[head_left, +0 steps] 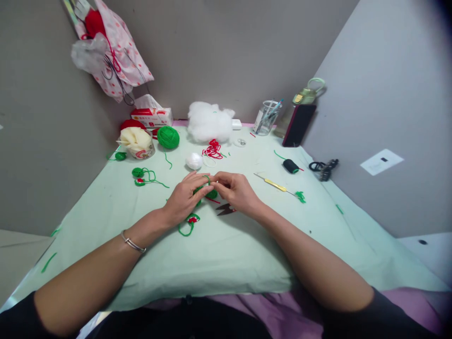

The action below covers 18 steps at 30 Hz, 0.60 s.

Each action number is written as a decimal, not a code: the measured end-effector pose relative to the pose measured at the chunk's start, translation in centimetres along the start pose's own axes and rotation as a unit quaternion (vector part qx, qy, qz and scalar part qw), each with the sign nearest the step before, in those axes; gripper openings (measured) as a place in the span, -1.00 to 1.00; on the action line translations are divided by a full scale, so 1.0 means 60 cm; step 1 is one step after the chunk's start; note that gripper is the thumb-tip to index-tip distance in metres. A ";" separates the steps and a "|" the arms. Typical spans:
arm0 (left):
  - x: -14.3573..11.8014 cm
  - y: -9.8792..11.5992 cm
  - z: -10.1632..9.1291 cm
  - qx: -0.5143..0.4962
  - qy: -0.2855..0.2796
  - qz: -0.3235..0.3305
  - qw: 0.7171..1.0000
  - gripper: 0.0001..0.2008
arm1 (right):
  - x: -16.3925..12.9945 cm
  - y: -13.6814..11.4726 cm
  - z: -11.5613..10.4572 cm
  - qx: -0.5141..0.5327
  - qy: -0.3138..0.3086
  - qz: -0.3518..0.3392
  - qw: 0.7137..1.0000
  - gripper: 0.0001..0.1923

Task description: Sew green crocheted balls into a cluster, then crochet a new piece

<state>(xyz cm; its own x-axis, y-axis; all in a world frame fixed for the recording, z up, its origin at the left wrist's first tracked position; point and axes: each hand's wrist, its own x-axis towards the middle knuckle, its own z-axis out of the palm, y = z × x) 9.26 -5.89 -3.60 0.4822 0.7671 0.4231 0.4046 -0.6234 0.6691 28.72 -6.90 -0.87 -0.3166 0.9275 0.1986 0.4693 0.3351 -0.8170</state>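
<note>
My left hand (185, 195) is closed round a small green crocheted piece (197, 191), with green yarn (207, 179) over its fingers. Touching it from the right, my right hand (236, 190) pinches at the same yarn; its fingertips hide what exactly they hold. Below the hands a green and dark piece (212, 194) shows in part. Black-bladed scissors (225, 209) lie partly under my right hand. Near my left wrist is a red and green crocheted piece (192, 218) with a yarn loop. A yellow-handled crochet hook (275, 185) lies to the right.
Behind the hands are a white yarn ball (194, 161), red yarn (213, 149), white stuffing (210, 122) and a green yarn ball (168, 137). Small crocheted pieces (139, 177) lie left. A phone (299, 125), a bottle (304, 96), a cup (267, 118) and black thread (291, 165) stand or lie right.
</note>
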 end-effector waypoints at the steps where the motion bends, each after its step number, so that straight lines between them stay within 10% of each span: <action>1: 0.000 -0.001 -0.001 -0.024 0.008 -0.009 1.000 -0.65 | -0.002 -0.001 0.001 -0.003 0.004 -0.003 1.000 -0.80; 7: 0.000 -0.003 -0.008 -0.093 0.070 -0.046 0.992 -0.71 | -0.006 -0.010 -0.002 0.021 0.030 0.000 0.999 -0.75; 18: -0.002 -0.004 -0.006 0.106 0.043 0.083 0.990 -0.55 | -0.005 -0.021 -0.009 0.122 -0.007 0.008 0.992 -0.71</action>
<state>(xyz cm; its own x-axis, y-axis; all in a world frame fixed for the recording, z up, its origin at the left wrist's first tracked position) 8.84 -5.76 -3.56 0.4920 0.6561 0.5723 0.4845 -0.7525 0.4461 28.68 -7.51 0.41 -0.3232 0.9295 0.1778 0.2617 0.2684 -0.9271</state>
